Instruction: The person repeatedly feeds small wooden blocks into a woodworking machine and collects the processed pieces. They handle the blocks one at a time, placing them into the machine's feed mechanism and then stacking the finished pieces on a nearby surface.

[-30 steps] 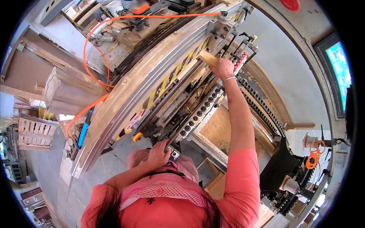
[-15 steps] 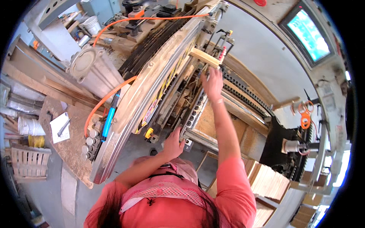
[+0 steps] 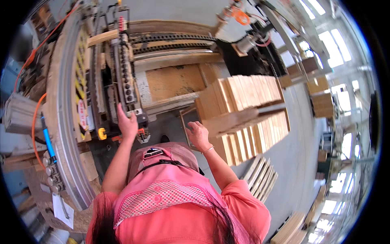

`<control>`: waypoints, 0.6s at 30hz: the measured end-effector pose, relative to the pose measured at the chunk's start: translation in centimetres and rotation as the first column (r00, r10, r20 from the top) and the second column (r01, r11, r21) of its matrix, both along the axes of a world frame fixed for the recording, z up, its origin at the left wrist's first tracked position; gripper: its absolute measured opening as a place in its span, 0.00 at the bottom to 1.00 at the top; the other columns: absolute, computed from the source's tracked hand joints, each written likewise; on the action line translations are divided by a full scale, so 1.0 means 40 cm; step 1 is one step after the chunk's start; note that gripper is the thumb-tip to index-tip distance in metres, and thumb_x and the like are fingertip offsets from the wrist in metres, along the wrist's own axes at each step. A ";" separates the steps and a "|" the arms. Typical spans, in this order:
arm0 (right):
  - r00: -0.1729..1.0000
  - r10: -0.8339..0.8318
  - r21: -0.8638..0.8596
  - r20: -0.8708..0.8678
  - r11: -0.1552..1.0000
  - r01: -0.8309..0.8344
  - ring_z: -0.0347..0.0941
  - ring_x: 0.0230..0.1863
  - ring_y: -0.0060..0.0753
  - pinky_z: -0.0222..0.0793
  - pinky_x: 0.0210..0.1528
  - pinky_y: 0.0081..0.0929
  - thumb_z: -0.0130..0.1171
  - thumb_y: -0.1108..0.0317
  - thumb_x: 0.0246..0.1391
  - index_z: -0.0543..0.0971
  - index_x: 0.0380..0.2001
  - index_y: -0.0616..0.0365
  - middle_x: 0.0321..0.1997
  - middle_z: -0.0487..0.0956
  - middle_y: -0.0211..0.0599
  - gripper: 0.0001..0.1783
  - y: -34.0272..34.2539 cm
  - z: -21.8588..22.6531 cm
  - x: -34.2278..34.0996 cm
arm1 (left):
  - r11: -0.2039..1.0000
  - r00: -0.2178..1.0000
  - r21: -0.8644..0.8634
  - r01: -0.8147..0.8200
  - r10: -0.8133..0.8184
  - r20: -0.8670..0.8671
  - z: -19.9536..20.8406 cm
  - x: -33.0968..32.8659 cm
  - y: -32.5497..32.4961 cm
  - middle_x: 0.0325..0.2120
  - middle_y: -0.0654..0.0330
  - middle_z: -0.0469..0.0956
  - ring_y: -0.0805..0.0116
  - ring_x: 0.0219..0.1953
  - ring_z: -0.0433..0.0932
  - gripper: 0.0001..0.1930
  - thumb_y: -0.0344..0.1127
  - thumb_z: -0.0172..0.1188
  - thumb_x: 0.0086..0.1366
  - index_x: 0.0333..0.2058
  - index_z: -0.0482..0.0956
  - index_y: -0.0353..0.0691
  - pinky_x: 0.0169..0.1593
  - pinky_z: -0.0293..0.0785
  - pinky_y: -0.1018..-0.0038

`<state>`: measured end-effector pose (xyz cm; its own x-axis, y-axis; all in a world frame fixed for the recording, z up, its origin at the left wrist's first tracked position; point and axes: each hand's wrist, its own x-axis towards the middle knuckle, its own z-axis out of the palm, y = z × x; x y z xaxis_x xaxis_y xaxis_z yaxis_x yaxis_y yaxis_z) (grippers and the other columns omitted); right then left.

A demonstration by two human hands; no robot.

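My left hand (image 3: 128,124) rests at the near end of the machine's long metal rail (image 3: 126,83), fingers stretched and thumb apart, touching its edge. Off to the right, my right hand (image 3: 198,135) is in the air beside a stack of wooden boards (image 3: 252,91). Its fingers are loosely bent and apart, with nothing seen in them. At the far part of the machine a short wooden strip (image 3: 103,38) lies across the rails. A yellow knob (image 3: 102,133) sits left of my left hand.
Toothed chains (image 3: 174,39) run across the machine behind a wooden panel (image 3: 174,81). Orange scissors (image 3: 240,17) hang at the far right. A slatted pallet (image 3: 260,179) lies on the floor. On the left are a blue air gun (image 3: 48,136) and an orange hose (image 3: 35,122).
My view has swung right. My right hand has come back from near the wooden strip toward the board stack. My left hand stays at the rail's near end.
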<state>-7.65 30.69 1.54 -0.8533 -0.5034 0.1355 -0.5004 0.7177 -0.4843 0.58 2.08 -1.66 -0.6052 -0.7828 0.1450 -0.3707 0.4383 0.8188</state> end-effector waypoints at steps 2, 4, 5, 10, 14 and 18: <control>0.998 -0.054 0.046 -0.029 0.997 0.055 0.73 0.32 0.44 0.70 0.34 0.37 0.62 0.65 0.44 0.77 0.32 0.55 0.27 0.74 0.37 0.11 0.053 0.019 0.020 | 1.000 1.000 0.026 0.004 -0.004 0.005 -0.002 -0.001 -0.001 0.57 0.42 0.61 0.47 0.59 0.61 0.33 0.32 0.57 0.57 0.60 0.53 0.37 0.60 0.58 0.64; 0.993 -0.121 0.072 -0.010 0.990 0.121 0.73 0.32 0.45 0.70 0.34 0.37 0.62 0.64 0.44 0.77 0.32 0.55 0.27 0.74 0.37 0.11 0.110 0.025 0.034 | 0.997 1.000 0.082 0.006 -0.007 0.022 0.003 -0.001 -0.006 0.56 0.42 0.62 0.47 0.58 0.62 0.34 0.33 0.57 0.57 0.61 0.53 0.38 0.59 0.59 0.63; 0.989 -0.151 0.085 0.000 0.985 0.150 0.73 0.32 0.45 0.70 0.34 0.37 0.62 0.64 0.44 0.77 0.31 0.55 0.27 0.74 0.37 0.11 0.141 0.029 0.038 | 0.990 0.999 0.143 0.007 -0.012 0.034 0.006 -0.002 -0.009 0.56 0.42 0.62 0.47 0.58 0.63 0.34 0.33 0.57 0.57 0.61 0.53 0.39 0.58 0.59 0.63; 0.942 -0.315 0.181 -0.118 0.925 0.333 0.75 0.30 0.41 0.70 0.30 0.36 0.59 0.65 0.45 0.78 0.29 0.55 0.28 0.77 0.39 0.07 0.294 0.039 0.061 | 0.996 0.999 0.085 0.005 -0.008 0.033 0.026 -0.002 -0.006 0.56 0.44 0.63 0.49 0.58 0.63 0.33 0.33 0.56 0.58 0.61 0.54 0.35 0.59 0.59 0.65; 0.834 -0.471 0.204 -0.288 0.820 0.534 0.74 0.30 0.41 0.70 0.31 0.37 0.63 0.65 0.42 0.77 0.28 0.54 0.28 0.76 0.38 0.09 0.483 0.023 0.007 | 1.000 1.000 0.003 -0.010 0.010 0.020 -0.010 -0.002 -0.015 0.56 0.44 0.63 0.50 0.57 0.64 0.32 0.32 0.55 0.58 0.60 0.54 0.36 0.58 0.59 0.66; 0.625 -0.605 0.279 -0.493 0.570 0.773 0.71 0.44 0.41 0.69 0.42 0.36 0.66 0.66 0.38 0.75 0.35 0.54 0.37 0.74 0.40 0.18 0.655 0.099 -0.090 | 0.995 1.000 0.094 0.021 -0.023 0.021 0.001 -0.004 -0.012 0.56 0.45 0.63 0.51 0.58 0.63 0.31 0.32 0.55 0.59 0.60 0.55 0.35 0.59 0.59 0.67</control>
<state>-11.23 56.89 5.52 -0.9070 0.1540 0.3920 0.1874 0.9811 0.0481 0.41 1.60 -1.64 -0.6247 -0.7787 0.0585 -0.3799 0.3685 0.8485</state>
